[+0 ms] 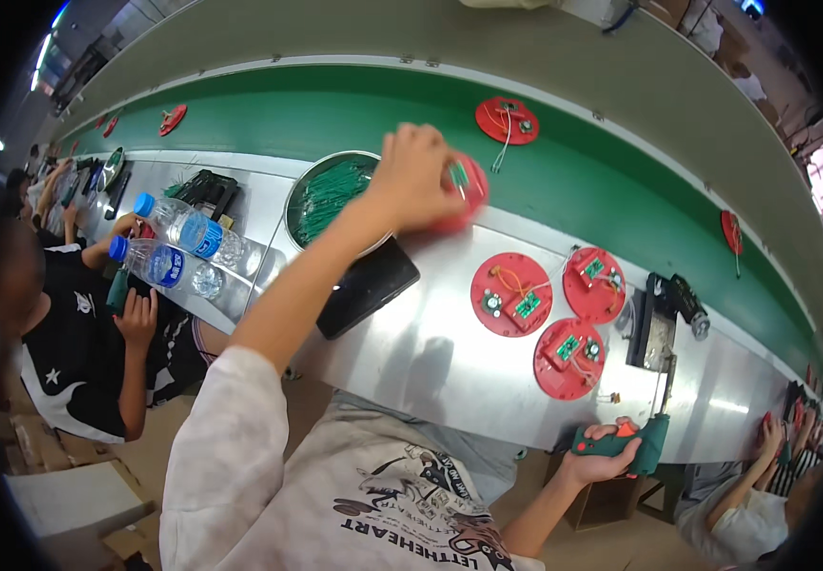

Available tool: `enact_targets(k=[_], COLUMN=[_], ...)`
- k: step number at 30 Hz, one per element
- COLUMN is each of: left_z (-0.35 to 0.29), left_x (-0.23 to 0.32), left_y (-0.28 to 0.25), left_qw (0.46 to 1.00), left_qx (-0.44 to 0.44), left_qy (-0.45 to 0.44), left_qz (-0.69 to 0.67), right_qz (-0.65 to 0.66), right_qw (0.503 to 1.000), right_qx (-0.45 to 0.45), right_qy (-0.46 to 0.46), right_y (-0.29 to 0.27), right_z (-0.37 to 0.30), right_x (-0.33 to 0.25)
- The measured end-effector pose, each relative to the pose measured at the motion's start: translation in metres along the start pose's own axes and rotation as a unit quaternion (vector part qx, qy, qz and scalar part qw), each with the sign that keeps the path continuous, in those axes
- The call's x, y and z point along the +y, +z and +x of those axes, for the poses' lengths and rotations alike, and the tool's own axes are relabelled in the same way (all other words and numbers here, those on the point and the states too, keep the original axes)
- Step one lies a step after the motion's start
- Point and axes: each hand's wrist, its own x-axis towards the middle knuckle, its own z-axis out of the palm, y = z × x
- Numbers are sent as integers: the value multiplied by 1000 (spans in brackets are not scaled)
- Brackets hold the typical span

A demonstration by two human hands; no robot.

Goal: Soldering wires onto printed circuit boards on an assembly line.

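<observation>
One red disc [474,195], somewhat blurred, held in the left hand [414,176], with the fingers closed upon its left side. Had it near the border between the metal worktop [440,328] and the green belt [602,157]; could not tell of any contact with the surface beneath.

In the right hand [602,462], at the near edge of the worktop, gripped a green power screwdriver [652,443], with its bit directed away from the body.

Between the two hands, saw three other discs lying close together on the worktop: a left disc [497,314], an upper right disc [578,303] and a lower disc [554,376], each with a green board and thin wires. On the green belt, noticed a further disc [495,112], with pale wires hanging toward the worktop.

Partly behind the left forearm, saw a round bowl [335,154] full of thin green strands [331,198], and just beside it a flat black object [369,290]. Farther left, noticed a nearer bottle [166,266] and a farther bottle [200,233], both with blue caps; to the right of the discs, a black tray [636,338] with small contents, too small to tell.
</observation>
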Motion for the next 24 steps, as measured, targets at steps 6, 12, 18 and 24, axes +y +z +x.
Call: enact_targets(k=[6, 12, 18, 24], left_z=[119, 188, 187, 100], left_x=[-42, -4, -28, 18], left_y=[66, 120, 103, 17], left_qw=[977, 956, 945, 938], left_qx=[10, -100, -162, -185], left_qy=[-159, -272, -256, -13], left_qz=[143, -37, -121, -293], right_qz=[-12, 0, 0, -15], right_qw=[1000, 997, 997, 997], right_qx=[14, 81, 72, 75], right_qy=[12, -11, 3, -13], right_y=[7, 0, 7, 14], right_z=[1, 8, 3, 2], right_x=[8, 12, 0, 3])
